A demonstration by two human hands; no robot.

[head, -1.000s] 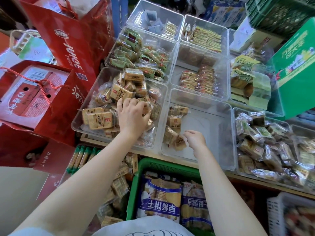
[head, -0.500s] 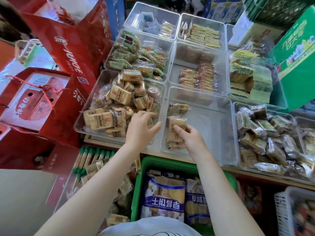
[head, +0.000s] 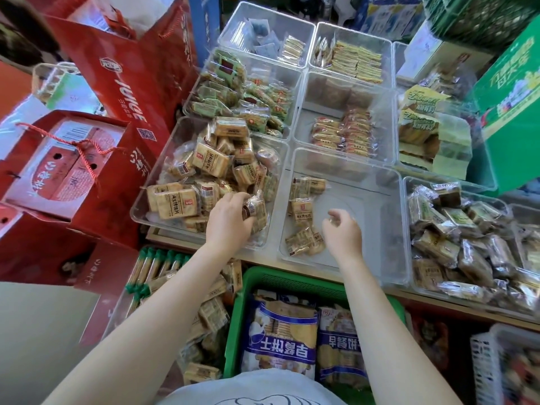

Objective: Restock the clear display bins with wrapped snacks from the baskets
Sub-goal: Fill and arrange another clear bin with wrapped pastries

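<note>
Item: wrapped snack (head: 253, 206), full bin (head: 152, 197), nine o'clock of sparse bin (head: 377, 200). Probably light, crinkly, slippery, crushable; hold across flat faces. Left hand (head: 229, 220) grip pinching it; right hand (head: 343, 232) grip loosely curled, empty.

Both bare arms extended forward; left hand (head: 226, 219) fingers curled, gripping; right hand (head: 342, 233) loosely curled, holding nothing.
</note>
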